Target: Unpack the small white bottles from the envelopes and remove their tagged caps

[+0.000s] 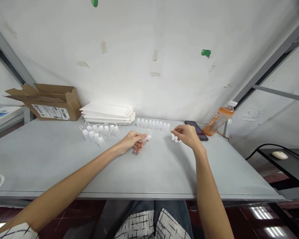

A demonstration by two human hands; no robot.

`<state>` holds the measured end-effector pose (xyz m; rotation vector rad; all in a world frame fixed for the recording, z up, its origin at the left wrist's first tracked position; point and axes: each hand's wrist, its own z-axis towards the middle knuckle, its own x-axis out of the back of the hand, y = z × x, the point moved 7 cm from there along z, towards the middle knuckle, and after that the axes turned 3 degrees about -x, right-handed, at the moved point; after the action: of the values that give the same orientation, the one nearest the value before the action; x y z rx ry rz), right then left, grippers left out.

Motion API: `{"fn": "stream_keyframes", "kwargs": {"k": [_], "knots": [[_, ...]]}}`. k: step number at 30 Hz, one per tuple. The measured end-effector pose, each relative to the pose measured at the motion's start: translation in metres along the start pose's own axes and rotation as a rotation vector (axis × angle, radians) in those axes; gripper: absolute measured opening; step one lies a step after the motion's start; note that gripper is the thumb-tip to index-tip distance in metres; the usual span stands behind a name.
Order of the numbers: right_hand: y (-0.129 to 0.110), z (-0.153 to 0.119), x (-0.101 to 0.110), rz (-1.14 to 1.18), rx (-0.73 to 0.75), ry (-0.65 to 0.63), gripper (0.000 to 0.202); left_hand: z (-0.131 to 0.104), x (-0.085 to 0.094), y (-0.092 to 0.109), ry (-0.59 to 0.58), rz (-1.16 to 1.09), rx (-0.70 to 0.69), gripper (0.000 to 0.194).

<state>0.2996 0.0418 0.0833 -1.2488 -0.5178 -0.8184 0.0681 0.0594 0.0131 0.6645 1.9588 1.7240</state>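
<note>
My left hand [134,140] is closed round a small white plastic bottle [145,138], which lies tilted between thumb and fingers. To the right, my right hand [186,134] hovers over a small cluster of white pieces [174,138], probably caps. Its thumb and fingertips are pinched together; what they hold, if anything, is too small to make out. Behind both hands stands a row of small white bottles [153,124] along the wall. On the left is a group of similar white bottles [91,135], several with thin white straps or loops on top.
A stack of flat white cartons [107,113] lies by the wall beside an open cardboard box [53,103]. At the right rear are a dark phone [196,130] and a leaning orange drink bottle [220,119]. The grey table [149,176] ends close to my lap.
</note>
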Motion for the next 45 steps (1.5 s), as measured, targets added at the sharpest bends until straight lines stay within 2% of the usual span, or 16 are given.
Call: {"fn": "stream_keyframes", "kwargs": {"k": [4, 8, 14, 19, 27, 31, 35, 37, 39, 41, 45], "knots": [[0.011, -0.006, -0.009, -0.034, -0.083, -0.202, 0.009, 0.000, 0.001, 0.000, 0.003, 0.008, -0.011, 0.048], [0.013, -0.010, -0.024, -0.159, -0.158, -0.336, 0.011, -0.001, 0.000, 0.001, 0.003, 0.025, -0.019, 0.048], [0.009, -0.008, -0.029, -0.389, -0.123, -0.309, 0.019, -0.003, -0.007, 0.003, -0.010, 0.057, 0.004, 0.048], [0.012, -0.007, -0.030, -0.431, -0.137, -0.306, 0.019, -0.004, -0.010, 0.005, -0.011, 0.070, 0.015, 0.047], [0.013, -0.006, -0.023, -0.496, -0.140, -0.220, 0.021, -0.002, -0.011, 0.000, -0.028, 0.080, -0.009, 0.048], [0.010, -0.005, -0.017, -0.442, -0.138, -0.155, 0.016, 0.000, -0.009, -0.003, -0.035, 0.085, -0.022, 0.048], [0.001, -0.002, -0.011, -0.331, -0.088, -0.030, 0.034, 0.002, -0.006, -0.001, -0.001, 0.105, -0.059, 0.045], [-0.007, -0.003, -0.014, -0.195, -0.034, -0.017, 0.039, 0.003, -0.004, 0.000, 0.037, 0.127, -0.074, 0.044], [-0.017, -0.006, -0.026, -0.007, 0.017, -0.088, 0.042, 0.003, -0.003, 0.000, 0.064, 0.154, -0.085, 0.044], [-0.028, -0.010, -0.042, 0.156, 0.060, -0.212, 0.042, 0.002, -0.002, 0.001, 0.078, 0.171, -0.094, 0.045], [-0.045, -0.018, -0.067, 0.269, 0.133, -0.377, 0.029, 0.001, -0.003, 0.003, 0.085, 0.189, -0.100, 0.044]]}}
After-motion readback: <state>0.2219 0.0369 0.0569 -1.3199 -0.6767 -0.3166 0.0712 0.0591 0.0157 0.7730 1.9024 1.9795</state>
